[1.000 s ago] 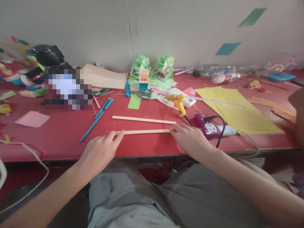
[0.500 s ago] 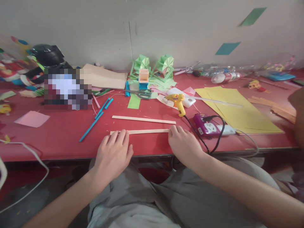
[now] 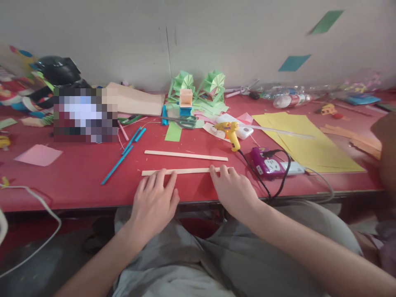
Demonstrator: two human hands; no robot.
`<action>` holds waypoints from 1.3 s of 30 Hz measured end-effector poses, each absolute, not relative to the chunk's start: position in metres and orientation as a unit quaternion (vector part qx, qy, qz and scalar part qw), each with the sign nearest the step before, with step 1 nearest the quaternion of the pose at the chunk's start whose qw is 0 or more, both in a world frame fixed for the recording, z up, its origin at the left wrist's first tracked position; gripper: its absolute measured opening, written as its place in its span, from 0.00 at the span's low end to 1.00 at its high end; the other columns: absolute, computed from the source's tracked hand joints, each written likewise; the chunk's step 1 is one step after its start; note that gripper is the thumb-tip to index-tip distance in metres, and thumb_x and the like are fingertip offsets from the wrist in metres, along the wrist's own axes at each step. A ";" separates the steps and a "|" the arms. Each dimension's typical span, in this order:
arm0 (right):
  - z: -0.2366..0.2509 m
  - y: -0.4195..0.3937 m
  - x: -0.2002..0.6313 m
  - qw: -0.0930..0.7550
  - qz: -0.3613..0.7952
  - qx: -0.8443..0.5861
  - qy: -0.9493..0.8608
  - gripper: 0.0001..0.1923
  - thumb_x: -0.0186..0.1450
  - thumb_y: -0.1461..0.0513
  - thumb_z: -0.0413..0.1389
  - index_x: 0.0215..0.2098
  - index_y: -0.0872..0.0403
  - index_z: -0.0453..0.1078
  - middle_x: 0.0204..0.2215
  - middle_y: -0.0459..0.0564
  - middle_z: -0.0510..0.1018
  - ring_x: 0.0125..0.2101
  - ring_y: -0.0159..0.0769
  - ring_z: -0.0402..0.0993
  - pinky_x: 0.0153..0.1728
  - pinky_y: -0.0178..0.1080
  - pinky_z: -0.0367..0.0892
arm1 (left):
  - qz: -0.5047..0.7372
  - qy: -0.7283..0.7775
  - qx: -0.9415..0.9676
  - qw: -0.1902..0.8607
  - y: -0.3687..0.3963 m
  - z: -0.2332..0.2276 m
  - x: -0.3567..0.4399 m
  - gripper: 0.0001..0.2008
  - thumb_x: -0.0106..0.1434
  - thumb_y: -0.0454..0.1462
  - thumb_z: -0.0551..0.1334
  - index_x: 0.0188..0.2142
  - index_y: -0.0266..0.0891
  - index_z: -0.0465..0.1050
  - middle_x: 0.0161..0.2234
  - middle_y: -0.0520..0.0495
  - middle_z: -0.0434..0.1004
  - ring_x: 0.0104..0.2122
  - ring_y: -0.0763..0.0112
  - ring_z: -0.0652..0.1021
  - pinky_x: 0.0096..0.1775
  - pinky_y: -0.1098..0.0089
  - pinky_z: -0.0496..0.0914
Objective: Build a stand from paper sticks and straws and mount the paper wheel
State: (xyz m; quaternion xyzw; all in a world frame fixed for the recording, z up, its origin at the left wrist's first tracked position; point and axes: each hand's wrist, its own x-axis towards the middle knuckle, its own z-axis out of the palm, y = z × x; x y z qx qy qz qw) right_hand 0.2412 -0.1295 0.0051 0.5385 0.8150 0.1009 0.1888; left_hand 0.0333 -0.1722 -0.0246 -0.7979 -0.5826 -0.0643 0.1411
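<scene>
A pale flat strip, like thin wood or card, lies near the front of the red table. On its left part rest the fingertips of my left hand, fingers loosely stretched and thumb apart. My right hand touches the same strip near its right end, index finger apart from the others. Neither hand is wrapped round it. Just beyond lies a second pale strip, roughly parallel and untouched. A yellow glue gun lies beyond my right hand, its cord running down toward the table edge.
A purple power socket with a plugged-in cord sits right of my right hand. Yellow sheets lie beyond it. Scissors, blue paper sticks and green folded paper spread across the table. Someone's arm shows far right.
My left hand has slid slightly right along the near strip. The right hand's index finger has spread leftward, and the strip's right end now shows. The view has shifted slightly.
</scene>
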 end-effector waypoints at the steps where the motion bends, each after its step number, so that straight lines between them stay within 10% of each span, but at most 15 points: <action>1: 0.005 -0.129 0.242 0.184 0.101 0.539 0.816 0.28 0.70 0.71 0.45 0.68 0.62 0.60 0.47 0.66 0.77 0.45 0.50 0.77 0.35 0.40 0.75 | -0.071 -0.580 -0.801 0.132 -0.172 -0.026 0.035 0.22 0.69 0.37 0.53 0.59 0.33 0.72 0.56 0.33 0.74 0.52 0.49 0.76 0.49 0.53 0.71; 9: 0.003 -0.127 0.250 0.162 0.108 0.538 0.820 0.27 0.69 0.70 0.47 0.67 0.61 0.61 0.47 0.66 0.77 0.42 0.48 0.78 0.35 0.42 0.74 | -0.111 -0.559 -0.816 0.092 -0.167 -0.036 0.037 0.24 0.70 0.37 0.51 0.59 0.24 0.69 0.59 0.31 0.72 0.57 0.50 0.72 0.57 0.55 0.68; 20: 0.005 -0.134 0.248 0.167 0.102 0.532 0.824 0.33 0.70 0.69 0.47 0.72 0.51 0.52 0.46 0.63 0.76 0.41 0.48 0.78 0.32 0.40 0.71 | -0.091 -0.580 -0.804 0.092 -0.170 -0.029 0.051 0.25 0.70 0.40 0.52 0.65 0.40 0.65 0.59 0.34 0.71 0.57 0.45 0.73 0.53 0.49 0.70; 39: -0.007 -0.125 0.245 0.090 0.082 0.481 0.868 0.22 0.69 0.70 0.46 0.60 0.65 0.66 0.50 0.62 0.73 0.47 0.45 0.71 0.40 0.41 0.72 | -0.143 -0.542 -0.824 0.076 -0.165 -0.042 0.055 0.25 0.70 0.37 0.51 0.62 0.27 0.66 0.61 0.33 0.70 0.62 0.49 0.69 0.62 0.51 0.65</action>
